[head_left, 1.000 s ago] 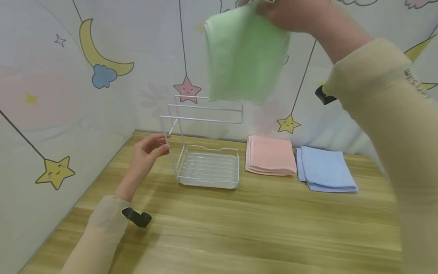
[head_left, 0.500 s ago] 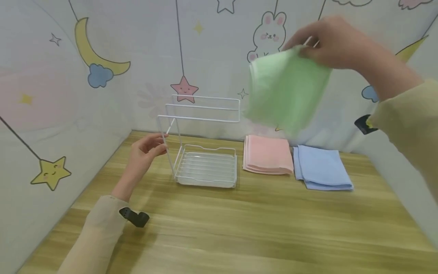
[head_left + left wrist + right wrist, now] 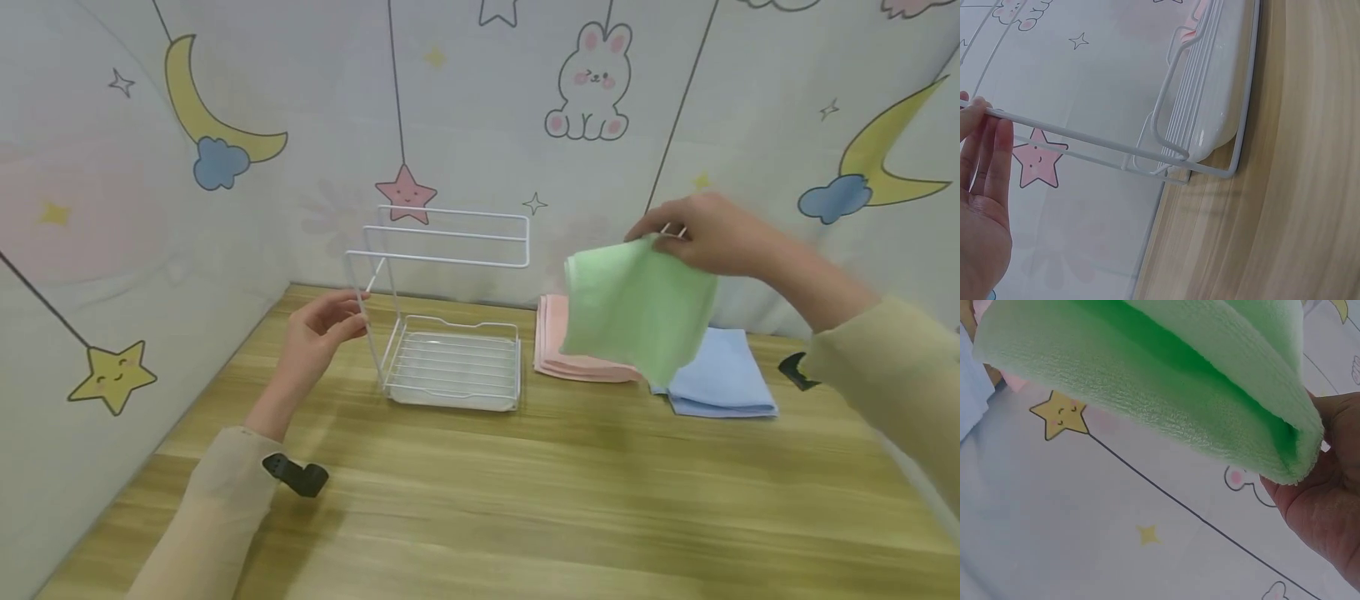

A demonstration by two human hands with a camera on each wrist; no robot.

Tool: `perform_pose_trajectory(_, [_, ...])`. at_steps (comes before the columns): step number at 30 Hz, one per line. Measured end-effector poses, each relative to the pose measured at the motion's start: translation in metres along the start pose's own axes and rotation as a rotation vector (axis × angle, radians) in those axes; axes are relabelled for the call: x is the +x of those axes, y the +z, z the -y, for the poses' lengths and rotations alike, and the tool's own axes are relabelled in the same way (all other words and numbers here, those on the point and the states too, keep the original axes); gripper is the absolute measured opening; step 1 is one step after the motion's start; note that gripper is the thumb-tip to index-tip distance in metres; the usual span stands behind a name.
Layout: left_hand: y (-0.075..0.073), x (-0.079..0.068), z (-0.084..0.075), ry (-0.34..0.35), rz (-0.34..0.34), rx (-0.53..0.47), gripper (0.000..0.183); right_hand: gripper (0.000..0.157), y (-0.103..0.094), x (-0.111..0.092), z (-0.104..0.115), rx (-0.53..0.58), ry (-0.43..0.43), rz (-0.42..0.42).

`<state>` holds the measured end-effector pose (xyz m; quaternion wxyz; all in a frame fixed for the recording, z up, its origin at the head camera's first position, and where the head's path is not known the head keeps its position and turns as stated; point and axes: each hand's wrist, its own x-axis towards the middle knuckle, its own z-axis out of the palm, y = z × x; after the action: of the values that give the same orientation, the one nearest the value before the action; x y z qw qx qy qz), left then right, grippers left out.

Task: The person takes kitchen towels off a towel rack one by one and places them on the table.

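My left hand [image 3: 318, 333] pinches the left upright of a white wire rack [image 3: 446, 262] between thumb and fingers. In the left wrist view, the fingertips meet on the rack's wire [image 3: 1079, 132]. Stacked rails form the upper part of the rack, and a pale drip tray [image 3: 453, 400] sits under its base grid. My right hand [image 3: 712, 233] grips a folded green towel [image 3: 637, 304] by its top edge. Held above the table, the towel hangs with its lower corner loose. Its folded layers [image 3: 1166, 381] fill the top of the right wrist view.
A folded pink towel [image 3: 551, 333] lies to the right of the rack, partly covered by the green one in the head view. Beside it is a folded blue towel [image 3: 727, 367]. Both rest on the wood-grain table [image 3: 480, 500] by the patterned back wall [image 3: 480, 100].
My right hand has come down and to the right with the green towel, from above the rack to over the pink and blue towels. The left hand stays at the rack.
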<state>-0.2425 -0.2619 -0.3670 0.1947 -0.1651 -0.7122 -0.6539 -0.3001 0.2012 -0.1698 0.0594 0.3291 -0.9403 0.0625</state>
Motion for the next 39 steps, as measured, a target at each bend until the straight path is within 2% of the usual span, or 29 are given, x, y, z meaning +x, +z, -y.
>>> perform_pose_trajectory(9, [0.0,-0.002,-0.001,0.012,-0.009,-0.024,0.025,0.033,0.041,-0.013,0.001,0.093,0.006,0.021])
perform_pose_trajectory(13, [0.0,-0.002,-0.001,0.009,-0.008,-0.026,0.033,0.033,0.049,-0.021,0.002,0.115,-0.007,0.059])
perform_pose_trajectory(19, [0.0,-0.003,-0.001,0.005,-0.007,-0.018,0.029,0.036,0.057,-0.032,0.004,0.19,-0.053,0.156])
perform_pose_trajectory(25, [0.001,-0.002,-0.001,0.002,-0.004,-0.016,0.025,0.032,0.062,-0.041,0.009,0.355,-0.075,0.257])
perform_pose_trajectory(30, [0.001,-0.002,-0.001,0.0,-0.009,-0.013,0.032,0.025,0.063,-0.046,0.016,0.516,-0.133,0.356])
perform_pose_trajectory(35, [0.001,-0.001,-0.001,0.0,-0.005,-0.003,0.034,0.023,0.066,-0.049,0.016,0.701,-0.189,0.51])
perform_pose_trajectory(39, [0.001,-0.001,-0.001,-0.007,-0.009,-0.004,0.031,0.026,0.085,-0.044,0.005,0.841,-0.197,0.627])
